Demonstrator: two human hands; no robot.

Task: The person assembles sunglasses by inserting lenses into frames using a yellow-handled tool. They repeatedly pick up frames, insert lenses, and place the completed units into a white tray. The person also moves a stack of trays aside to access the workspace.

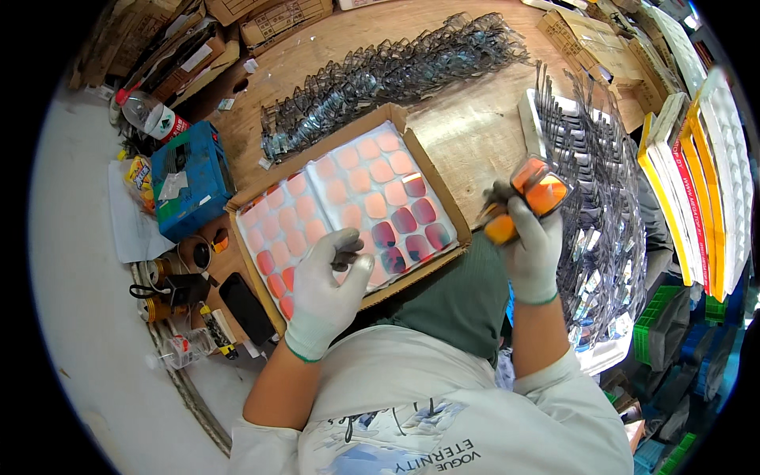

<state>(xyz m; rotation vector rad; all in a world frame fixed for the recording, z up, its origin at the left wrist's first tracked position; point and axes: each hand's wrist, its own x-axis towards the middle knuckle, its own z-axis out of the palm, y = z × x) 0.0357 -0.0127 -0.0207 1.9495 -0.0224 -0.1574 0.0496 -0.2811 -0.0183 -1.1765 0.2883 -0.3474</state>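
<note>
An open cardboard box (433,162) lies tilted in front of me, lined with rows of rounded-square lenses, pale pink over most of it and purple-red (423,210) at the right. Over its near edge hovers my left hand (326,289), in a white glove with dark fingertips. Its fingers are curved, thumb apart from them, and nothing shows between them. To the right of the box, my right hand (532,253), gloved alike, grips several orange mirrored lenses (546,194). Whether a frame surrounds them I cannot tell; blur hides part of the fingers.
A long row of dark glasses frames (388,75) spans the wooden table (451,131). More frames (590,198) stand in a white tray at my right. On the left are a blue case (190,178), a bottle (150,115) and a black phone (245,309). Cardboard boxes (285,20) border the far side.
</note>
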